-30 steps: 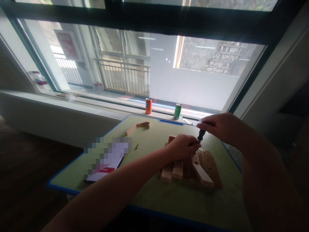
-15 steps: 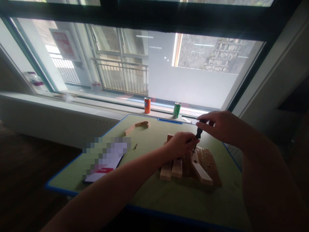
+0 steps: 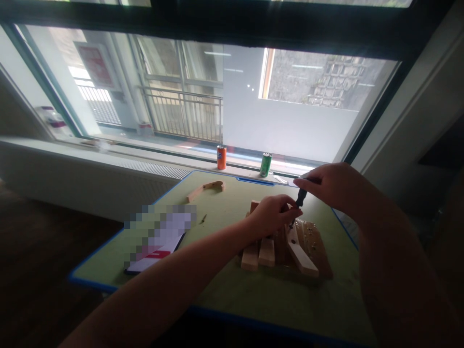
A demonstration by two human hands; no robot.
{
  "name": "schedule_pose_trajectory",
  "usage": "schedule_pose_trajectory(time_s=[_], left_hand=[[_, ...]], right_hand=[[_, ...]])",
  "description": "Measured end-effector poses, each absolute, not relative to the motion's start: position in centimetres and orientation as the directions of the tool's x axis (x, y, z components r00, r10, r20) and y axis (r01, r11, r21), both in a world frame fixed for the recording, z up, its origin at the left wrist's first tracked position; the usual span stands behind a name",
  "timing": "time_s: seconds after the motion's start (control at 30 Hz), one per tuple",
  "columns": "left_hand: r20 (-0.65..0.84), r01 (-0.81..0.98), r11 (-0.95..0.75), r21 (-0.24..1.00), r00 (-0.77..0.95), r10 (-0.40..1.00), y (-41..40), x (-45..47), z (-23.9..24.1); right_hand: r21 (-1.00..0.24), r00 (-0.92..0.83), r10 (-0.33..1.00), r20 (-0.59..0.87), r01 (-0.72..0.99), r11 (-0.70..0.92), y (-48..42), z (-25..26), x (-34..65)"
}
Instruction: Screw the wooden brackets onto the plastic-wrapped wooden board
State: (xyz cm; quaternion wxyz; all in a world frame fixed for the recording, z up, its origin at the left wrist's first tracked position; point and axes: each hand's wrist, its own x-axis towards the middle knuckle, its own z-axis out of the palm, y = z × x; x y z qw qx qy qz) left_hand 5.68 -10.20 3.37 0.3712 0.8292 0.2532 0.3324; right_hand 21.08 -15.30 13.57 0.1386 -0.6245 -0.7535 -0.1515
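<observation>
My right hand (image 3: 322, 181) is closed round the top of a dark-handled screwdriver (image 3: 300, 197), which stands tilted with its tip down. Lower on the same tool, my left hand (image 3: 277, 211) pinches near the shaft with thumb and fingers. The tip meets an angled wooden piece (image 3: 302, 258), close to its upper end, where a dark screw seems to sit; a dark hole shows further down. Beneath lies a brown board (image 3: 321, 251) in clear plastic with several small screws on it. Two wooden blocks (image 3: 250, 256) lie to the left, partly under my left hand.
A curved wooden piece (image 3: 205, 189) and a small screw-like item (image 3: 203, 219) lie on the green table (image 3: 217, 290). A phone (image 3: 155, 254), partly blurred out, is at the left. On the windowsill stand an orange can (image 3: 221, 158) and a green can (image 3: 266, 165).
My right hand has turned slightly on the screwdriver's top, its fingers more folded over. My left fingers have shifted a little on the shaft. The wooden pieces stay in place.
</observation>
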Motion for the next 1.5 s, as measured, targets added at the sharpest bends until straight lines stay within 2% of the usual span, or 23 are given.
schedule_pose_trajectory(time_s=[0.27, 0.4, 0.53, 0.67, 1.07, 1.37, 1.5], left_hand=[[0.371, 0.159, -0.611, 0.776, 0.668, 0.645, -10.1, 5.8, 3.2], [0.379, 0.182, -0.633, 0.752, 0.667, 0.642, -10.1, 5.8, 3.3], [0.386, 0.177, -0.635, 0.752, 0.663, 0.641, -10.2, 5.8, 3.3], [0.390, 0.148, -0.636, 0.757, 0.678, 0.623, -10.2, 5.9, 3.3], [0.400, 0.147, -0.625, 0.766, 0.653, 0.644, -10.0, 5.9, 3.1], [0.403, 0.096, -0.617, 0.781, 0.677, 0.616, -9.9, 5.8, 3.0], [0.394, 0.099, -0.617, 0.780, 0.688, 0.609, -9.8, 6.0, 2.8]], right_hand=[[0.063, -0.179, 0.896, 0.406, 0.984, 0.168, -15.8, 13.7, 20.4], [0.000, -0.249, 0.871, 0.424, 0.962, 0.275, -16.9, 14.0, 20.4], [0.025, -0.303, 0.850, 0.430, 0.946, 0.325, -17.3, 14.2, 20.5], [0.043, -0.286, 0.844, 0.453, 0.953, 0.299, -16.7, 14.2, 20.5], [0.093, -0.161, 0.907, 0.389, 0.986, 0.134, -16.3, 13.9, 20.9], [-0.041, -0.272, 0.875, 0.401, 0.949, 0.314, -16.8, 14.3, 20.9], [-0.020, -0.291, 0.882, 0.370, 0.947, 0.320, -16.7, 14.3, 21.0]])
